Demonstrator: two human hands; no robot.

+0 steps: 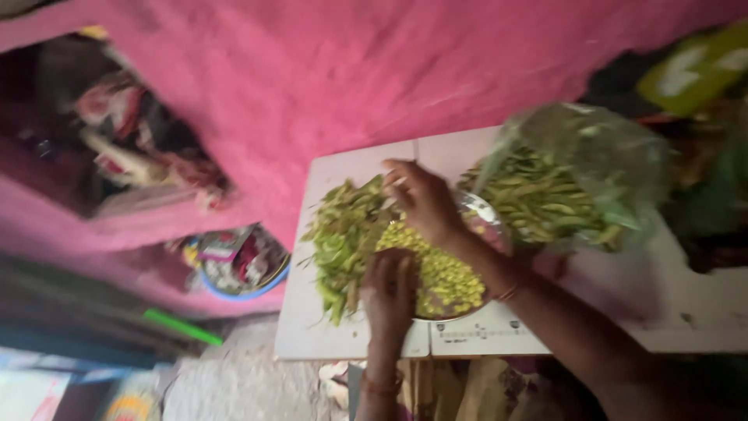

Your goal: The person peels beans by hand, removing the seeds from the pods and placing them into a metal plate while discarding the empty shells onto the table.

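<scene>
Starting at the far left, a dark opening in the pink wall (312,70) holds blurred clutter that cannot be made out. Below it a blue-rimmed bowl (238,265) of mixed small things sits on the floor, with a bright green stick (183,326) lying lower left of it. Next comes the white table (327,339), set against the pink wall. A heap of empty green pods (343,234) lies on the left half of the table, touching the rim of a metal plate (460,312) beside it. The plate is filled with yellow-green shelled peas (444,277).

The left hand (388,292) rests at the near edge of the pile, fingers curled down where the pods meet the peas; motion blur hides whether it grips anything. The right hand (421,199) reaches in from the right across the plate, its fingers bent down onto the top of the pod heap, a ring on one finger and a thin bangle at the wrist; it looks partly closed, but what it pinches cannot be told.

Further right, a clear plastic bag (615,156) lies open on the table just beside the plate, full of whole green pods (541,199). Beyond the bag, at the right edge, dark cloth and a green patch are too blurred to name.
</scene>
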